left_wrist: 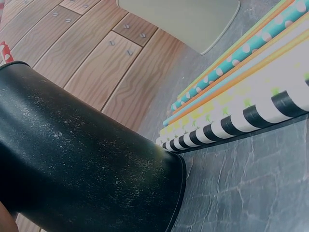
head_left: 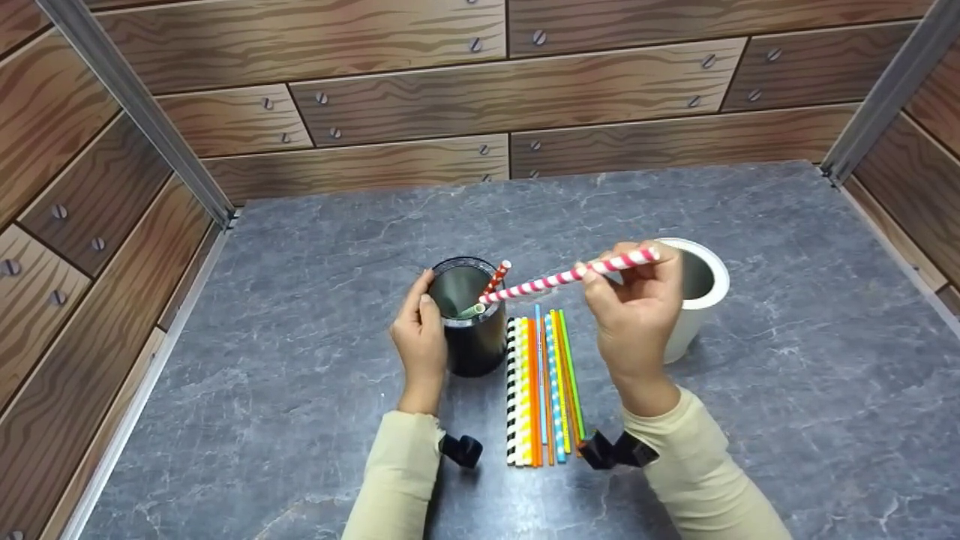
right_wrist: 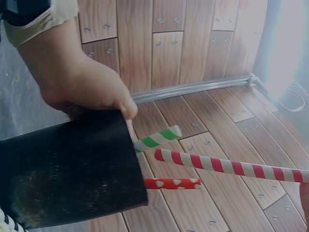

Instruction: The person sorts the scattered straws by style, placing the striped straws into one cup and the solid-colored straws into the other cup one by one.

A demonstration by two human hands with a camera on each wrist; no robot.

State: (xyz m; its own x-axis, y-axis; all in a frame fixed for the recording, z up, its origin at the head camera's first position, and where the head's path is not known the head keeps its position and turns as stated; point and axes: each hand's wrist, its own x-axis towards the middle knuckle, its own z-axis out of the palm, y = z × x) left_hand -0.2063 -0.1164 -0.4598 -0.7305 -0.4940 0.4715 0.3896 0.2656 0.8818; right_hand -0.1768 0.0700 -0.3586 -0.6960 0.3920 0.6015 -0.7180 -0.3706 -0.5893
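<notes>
Between the left hand's fingers on the black cup and the right hand's fingers, the pink striped straw bridges the gap above the row of straws. A white cup stands just behind the right fingers. Two straws jut from the black cup's mouth. Bare surface lies left of the left fingers.
</notes>
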